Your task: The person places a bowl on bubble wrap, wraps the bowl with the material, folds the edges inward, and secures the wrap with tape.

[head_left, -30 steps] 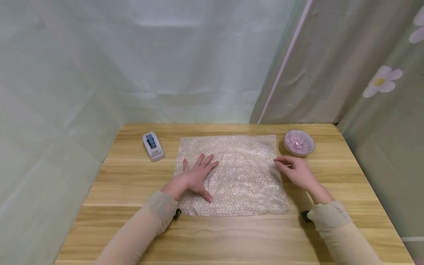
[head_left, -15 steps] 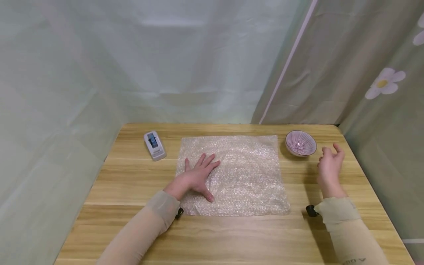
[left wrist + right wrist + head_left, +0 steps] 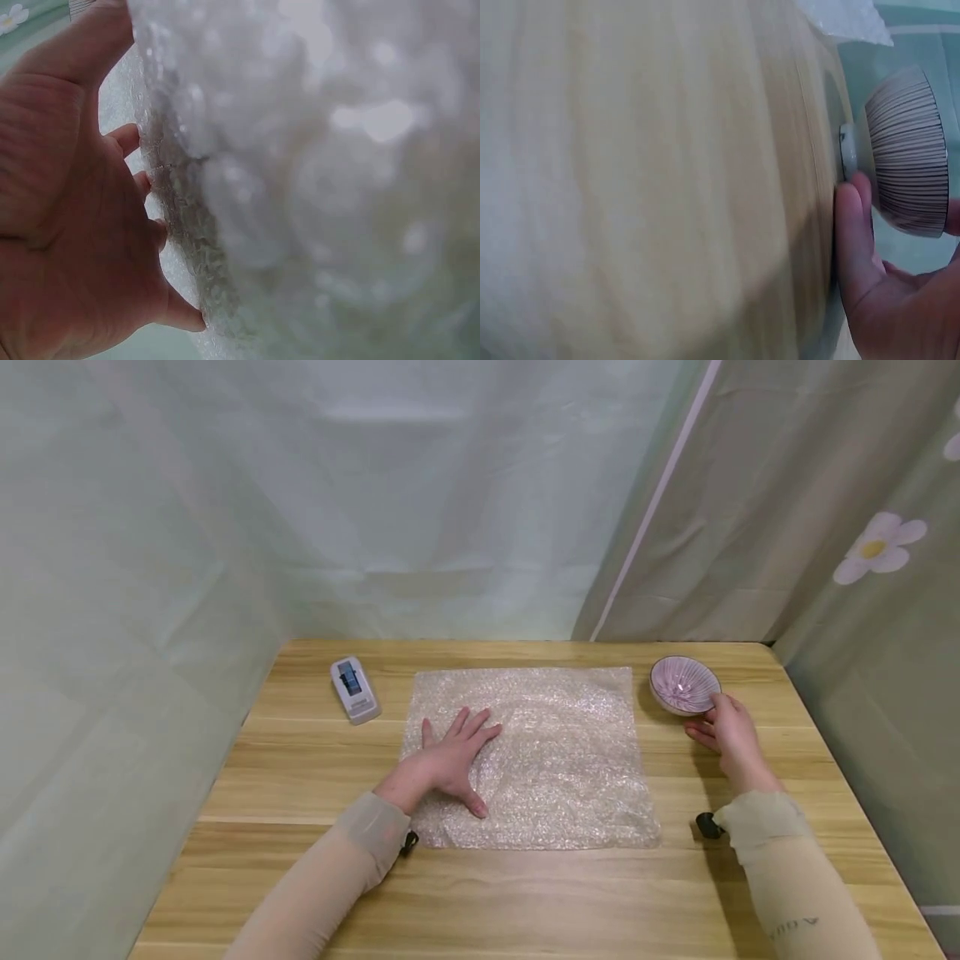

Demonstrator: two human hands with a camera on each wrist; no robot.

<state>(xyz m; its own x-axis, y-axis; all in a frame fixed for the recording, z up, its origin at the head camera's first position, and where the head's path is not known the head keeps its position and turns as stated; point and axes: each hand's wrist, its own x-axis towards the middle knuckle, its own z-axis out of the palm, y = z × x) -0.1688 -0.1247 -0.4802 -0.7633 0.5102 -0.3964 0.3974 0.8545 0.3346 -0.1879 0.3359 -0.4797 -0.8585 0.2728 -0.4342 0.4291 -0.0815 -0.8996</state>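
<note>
A sheet of clear bubble wrap lies flat on the wooden table. Across its left part my left hand rests with the fingers spread; in the left wrist view its fingertips touch the blurred plastic. At the back right is a small bowl, pinkish-purple and streaked inside, with dark vertical stripes outside in the right wrist view. My right hand grips its near right side, thumb at the rim and fingers under the wall beside the foot. The bowl's foot is close to the tabletop.
A small white device with a dark blue window lies at the back left of the table. Curtains hang right behind the table and along both sides.
My right hand has left the bubble wrap's right edge, swung out to the right, and then come in to take hold of the bowl. The left hand has stayed put.
</note>
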